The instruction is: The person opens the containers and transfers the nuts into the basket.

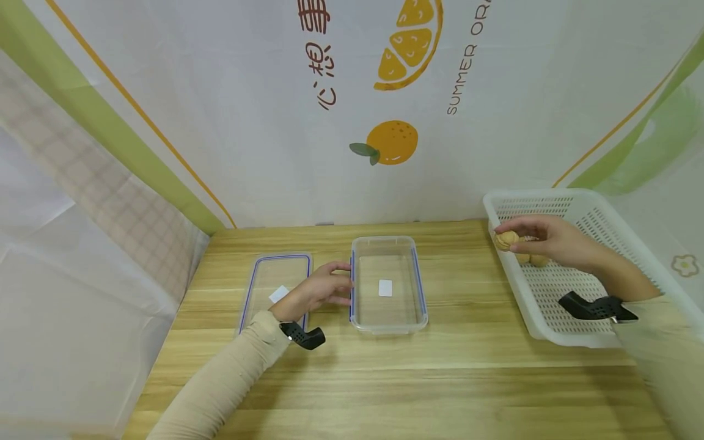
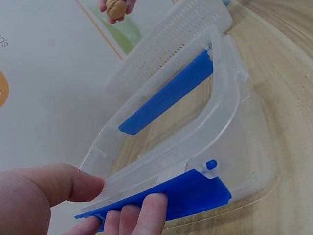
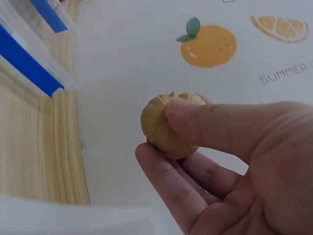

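My right hand (image 1: pixel 541 241) pinches a walnut (image 3: pixel 168 125) between thumb and fingertips, above the left wall of a white slotted basket (image 1: pixel 574 336). More walnuts (image 1: pixel 539 261) lie in the basket, partly hidden behind that hand. At the middle of the table stands a clear plastic box (image 1: pixel 387 327) without its lid, a white label showing at its bottom. My left hand (image 1: pixel 324 286) holds the box's left side. In the left wrist view its thumb is at the rim and its fingers press against the blue side latch (image 2: pixel 200 193).
To the left of the box lies a clear lid (image 1: pixel 275 269) with a blue seal, partly under my left forearm. Behind the wooden table (image 1: pixel 385 391) hangs a white cloth (image 1: pixel 264 153) printed with oranges and lettering.
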Available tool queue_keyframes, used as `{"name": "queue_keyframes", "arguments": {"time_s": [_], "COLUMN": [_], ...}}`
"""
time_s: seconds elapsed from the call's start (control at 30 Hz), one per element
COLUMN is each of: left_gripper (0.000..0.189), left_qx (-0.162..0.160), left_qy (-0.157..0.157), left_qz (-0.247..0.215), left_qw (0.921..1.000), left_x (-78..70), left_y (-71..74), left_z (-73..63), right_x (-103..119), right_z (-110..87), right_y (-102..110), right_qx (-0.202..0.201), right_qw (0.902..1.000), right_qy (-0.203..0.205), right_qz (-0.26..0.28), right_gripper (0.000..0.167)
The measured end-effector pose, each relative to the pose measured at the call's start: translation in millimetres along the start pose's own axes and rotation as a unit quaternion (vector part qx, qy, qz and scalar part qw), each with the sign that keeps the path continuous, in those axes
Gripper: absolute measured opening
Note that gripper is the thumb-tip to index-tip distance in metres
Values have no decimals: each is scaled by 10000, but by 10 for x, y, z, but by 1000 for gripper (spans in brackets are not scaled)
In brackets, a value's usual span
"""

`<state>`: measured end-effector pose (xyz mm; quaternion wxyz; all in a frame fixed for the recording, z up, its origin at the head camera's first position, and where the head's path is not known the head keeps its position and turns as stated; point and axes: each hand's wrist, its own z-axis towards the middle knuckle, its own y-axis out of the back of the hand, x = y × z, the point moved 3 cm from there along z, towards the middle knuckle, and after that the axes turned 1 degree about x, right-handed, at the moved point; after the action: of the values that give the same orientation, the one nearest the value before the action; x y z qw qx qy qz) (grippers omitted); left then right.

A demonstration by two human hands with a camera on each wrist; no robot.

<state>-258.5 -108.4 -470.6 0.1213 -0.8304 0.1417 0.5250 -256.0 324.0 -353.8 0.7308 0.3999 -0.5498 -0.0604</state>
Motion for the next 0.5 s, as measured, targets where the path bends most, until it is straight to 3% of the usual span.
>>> {"name": "queue_keyframes", "arguments": {"time_s": [0.23,0.37,0.5], "left_gripper": [59,58,58], "left_qx": [26,12,5], "left_qy": [-13,-18,-8], "left_qz": [5,-5,-2], "left_qw": [10000,10000,10000], "left_x": [3,8,10], "left_y": [1,3,3], "left_z": [2,7,6], "right_x": [-128,-248,-370], "right_z": [-146,-209,-261], "right_y": [129,181,233], "right_qx": [-13,-57,-230], "right_qw": [9993,9986,9974], "right_qy": [-4,-220,-659], "right_qz": [373,482,148], "right_gripper": [37,38,41]}}
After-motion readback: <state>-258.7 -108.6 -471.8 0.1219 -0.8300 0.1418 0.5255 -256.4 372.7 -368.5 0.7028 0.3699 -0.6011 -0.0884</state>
